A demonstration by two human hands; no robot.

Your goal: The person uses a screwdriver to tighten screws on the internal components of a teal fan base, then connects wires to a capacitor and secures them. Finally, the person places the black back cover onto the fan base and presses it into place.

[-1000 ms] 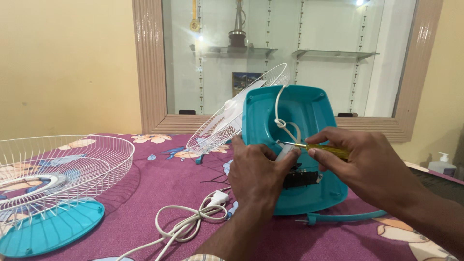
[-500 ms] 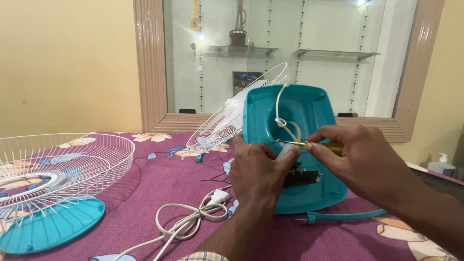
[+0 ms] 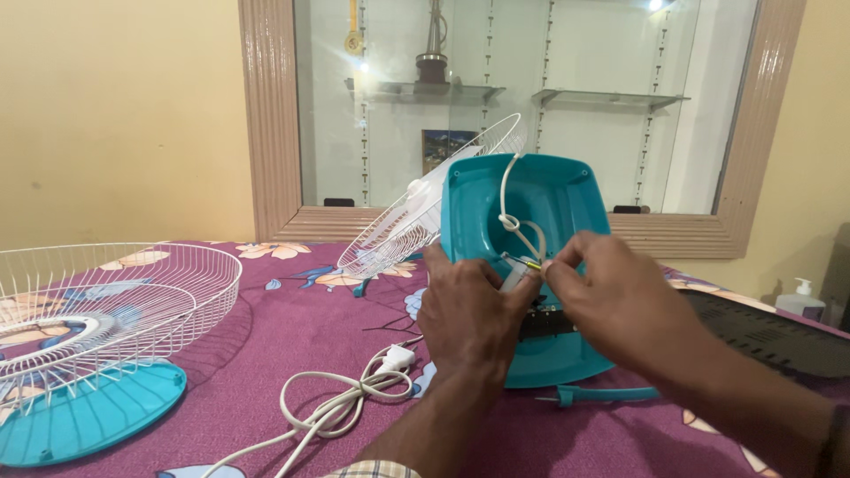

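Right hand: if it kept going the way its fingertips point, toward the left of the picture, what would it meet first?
The right hand pinches a small yellow-tipped part inside the teal fan base. Straight on, it would likely meet the left hand first, whose fingers sit right beside that part; depth is unclear.

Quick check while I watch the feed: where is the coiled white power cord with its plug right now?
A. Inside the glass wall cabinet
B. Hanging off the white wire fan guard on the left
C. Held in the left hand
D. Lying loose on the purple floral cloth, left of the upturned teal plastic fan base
D: the coiled white power cord lies on the purple floral cloth, left of the upturned teal plastic fan base, untouched by either hand.
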